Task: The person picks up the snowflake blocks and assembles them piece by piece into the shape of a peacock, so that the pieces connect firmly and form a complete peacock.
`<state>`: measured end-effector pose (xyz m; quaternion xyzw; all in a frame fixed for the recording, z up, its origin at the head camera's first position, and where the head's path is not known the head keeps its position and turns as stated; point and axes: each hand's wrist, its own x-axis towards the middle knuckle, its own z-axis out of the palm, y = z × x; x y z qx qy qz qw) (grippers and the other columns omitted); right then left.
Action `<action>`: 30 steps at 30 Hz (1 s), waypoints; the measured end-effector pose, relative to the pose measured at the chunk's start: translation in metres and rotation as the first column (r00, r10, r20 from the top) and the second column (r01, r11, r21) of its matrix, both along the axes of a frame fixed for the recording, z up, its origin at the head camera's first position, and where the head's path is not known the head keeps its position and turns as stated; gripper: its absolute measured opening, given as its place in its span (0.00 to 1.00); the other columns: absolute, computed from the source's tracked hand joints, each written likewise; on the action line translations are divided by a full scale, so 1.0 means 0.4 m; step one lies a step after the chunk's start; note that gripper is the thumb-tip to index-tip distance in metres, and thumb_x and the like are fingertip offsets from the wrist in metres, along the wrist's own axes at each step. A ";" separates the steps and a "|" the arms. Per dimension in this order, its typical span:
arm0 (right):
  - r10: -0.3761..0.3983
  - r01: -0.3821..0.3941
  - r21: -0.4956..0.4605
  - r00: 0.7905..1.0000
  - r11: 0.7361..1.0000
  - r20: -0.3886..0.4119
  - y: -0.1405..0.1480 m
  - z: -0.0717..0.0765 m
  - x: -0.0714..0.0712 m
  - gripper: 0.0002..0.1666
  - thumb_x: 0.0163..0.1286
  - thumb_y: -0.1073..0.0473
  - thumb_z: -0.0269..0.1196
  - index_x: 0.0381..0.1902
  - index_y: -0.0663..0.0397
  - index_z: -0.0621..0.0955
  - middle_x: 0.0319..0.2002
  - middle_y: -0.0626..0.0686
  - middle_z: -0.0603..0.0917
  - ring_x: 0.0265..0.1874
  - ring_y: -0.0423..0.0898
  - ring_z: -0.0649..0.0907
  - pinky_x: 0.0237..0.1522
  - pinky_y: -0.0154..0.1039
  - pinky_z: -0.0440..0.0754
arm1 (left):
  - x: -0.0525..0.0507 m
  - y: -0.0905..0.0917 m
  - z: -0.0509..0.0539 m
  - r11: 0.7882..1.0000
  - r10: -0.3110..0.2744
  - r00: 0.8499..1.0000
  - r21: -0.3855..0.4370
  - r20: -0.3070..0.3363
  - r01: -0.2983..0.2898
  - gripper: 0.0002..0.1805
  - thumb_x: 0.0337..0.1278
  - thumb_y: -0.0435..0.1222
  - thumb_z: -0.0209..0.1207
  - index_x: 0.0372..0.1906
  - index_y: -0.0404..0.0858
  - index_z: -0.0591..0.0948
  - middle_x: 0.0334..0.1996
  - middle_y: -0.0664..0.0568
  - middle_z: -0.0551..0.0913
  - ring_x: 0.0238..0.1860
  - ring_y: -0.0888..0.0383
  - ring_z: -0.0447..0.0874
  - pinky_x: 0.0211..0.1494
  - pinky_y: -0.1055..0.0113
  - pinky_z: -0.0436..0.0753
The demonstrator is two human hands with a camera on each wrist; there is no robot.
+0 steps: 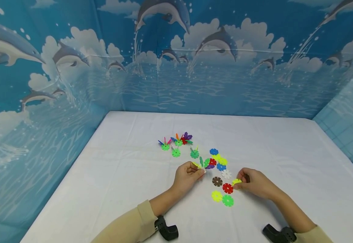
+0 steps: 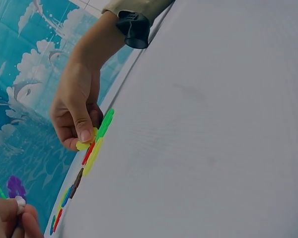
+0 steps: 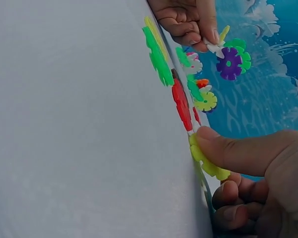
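In the head view my left hand [image 1: 188, 175] pinches a small cluster of notched plastic discs. The right wrist view shows its white disc [image 3: 214, 48] at the fingertips, with a purple disc [image 3: 229, 64], a green disc [image 3: 246, 60] and a yellow disc [image 3: 225, 32] around it. My right hand [image 1: 256, 184] pinches a yellow disc [image 1: 236, 182] between thumb and fingers, low over the table. Beside that disc lies a red disc [image 1: 227, 188]; a brown disc [image 1: 217, 181] and a white disc [image 1: 226, 174] lie near it. Nearer to me are another yellow disc [image 1: 217, 196] and a green disc [image 1: 228, 200].
A white cloth covers the table [image 1: 127, 175]. Farther back stand several joined disc pieces, among them a green-based one [image 1: 165, 147] and another [image 1: 194, 154]. Blue [image 1: 214, 151], yellow [image 1: 223, 161] and red discs lie beyond the hands. A dolphin-print curtain [image 1: 194, 87] encloses the table.
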<state>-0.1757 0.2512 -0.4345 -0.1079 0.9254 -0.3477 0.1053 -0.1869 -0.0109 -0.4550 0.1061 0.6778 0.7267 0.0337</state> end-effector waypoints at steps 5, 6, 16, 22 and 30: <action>-0.003 0.003 0.013 1.000 1.000 -0.002 -0.002 0.002 -0.001 0.17 0.64 0.51 0.68 0.26 0.55 0.74 0.20 0.48 0.70 0.22 0.44 0.69 0.24 0.35 0.65 | -0.014 0.000 -0.020 0.996 -0.010 0.997 0.084 0.071 0.004 0.03 0.61 0.24 0.59 0.33 0.26 0.77 0.28 0.41 0.85 0.29 0.58 0.84 0.37 0.70 0.84; -0.004 0.004 0.005 1.000 1.000 0.000 -0.003 0.003 -0.002 0.17 0.65 0.51 0.67 0.26 0.54 0.73 0.20 0.47 0.70 0.22 0.44 0.69 0.24 0.34 0.65 | -0.014 -0.001 -0.020 0.995 -0.013 0.997 0.097 0.079 0.005 0.03 0.61 0.24 0.59 0.33 0.26 0.77 0.27 0.42 0.85 0.29 0.60 0.84 0.38 0.70 0.84; -0.031 0.048 -0.200 0.996 0.979 0.089 -0.080 0.017 -0.011 0.21 0.75 0.52 0.56 0.24 0.59 0.73 0.17 0.49 0.67 0.19 0.44 0.67 0.23 0.34 0.64 | -0.023 -0.011 -0.025 0.948 -0.154 0.973 0.305 0.173 0.096 0.04 0.65 0.25 0.56 0.40 0.26 0.76 0.34 0.44 0.86 0.36 0.62 0.86 0.45 0.71 0.82; -0.061 0.118 -0.374 0.985 0.920 0.160 -0.148 0.020 -0.020 0.22 0.76 0.54 0.53 0.22 0.60 0.68 0.15 0.48 0.63 0.15 0.42 0.62 0.20 0.32 0.62 | -0.026 -0.013 -0.025 0.914 -0.225 0.958 0.378 0.178 0.145 0.03 0.66 0.23 0.53 0.41 0.27 0.76 0.32 0.50 0.86 0.36 0.62 0.86 0.46 0.71 0.82; -0.037 0.158 -0.529 0.972 0.834 0.232 -0.196 0.022 -0.028 0.21 0.78 0.54 0.50 0.24 0.59 0.67 0.15 0.48 0.60 0.12 0.41 0.59 0.18 0.31 0.58 | -0.025 -0.012 -0.022 0.902 -0.249 0.955 0.399 0.163 0.167 0.05 0.67 0.22 0.52 0.41 0.32 0.76 0.31 0.54 0.83 0.36 0.63 0.85 0.48 0.71 0.81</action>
